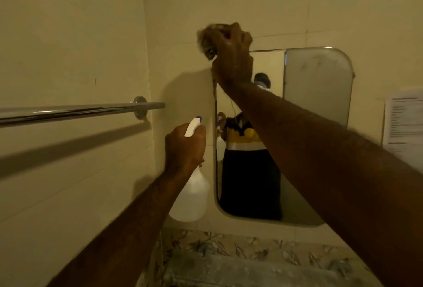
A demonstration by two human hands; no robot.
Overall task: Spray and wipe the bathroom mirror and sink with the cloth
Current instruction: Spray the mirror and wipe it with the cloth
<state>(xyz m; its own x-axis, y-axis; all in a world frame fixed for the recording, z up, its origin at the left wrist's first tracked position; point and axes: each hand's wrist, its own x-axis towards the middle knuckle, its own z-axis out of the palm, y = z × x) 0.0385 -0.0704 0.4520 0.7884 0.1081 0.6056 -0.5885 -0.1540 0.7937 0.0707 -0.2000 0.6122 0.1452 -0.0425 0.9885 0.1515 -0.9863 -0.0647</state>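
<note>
— Well, our right hand [231, 55] bunches the cloth [209, 38] at the mirror [318, 85] corner; could we smear the wall?

— Possibly. Below it, our left hand [184, 147] clasps the spray bottle [191, 195], which might knock the glass.

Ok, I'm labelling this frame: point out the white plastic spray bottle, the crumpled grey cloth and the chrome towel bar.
white plastic spray bottle [191, 197]: head view, on its translucent body.
crumpled grey cloth [209, 37]: head view, on the bunched part left of the hand.
chrome towel bar [75, 111]: head view, mid-rod.
</note>
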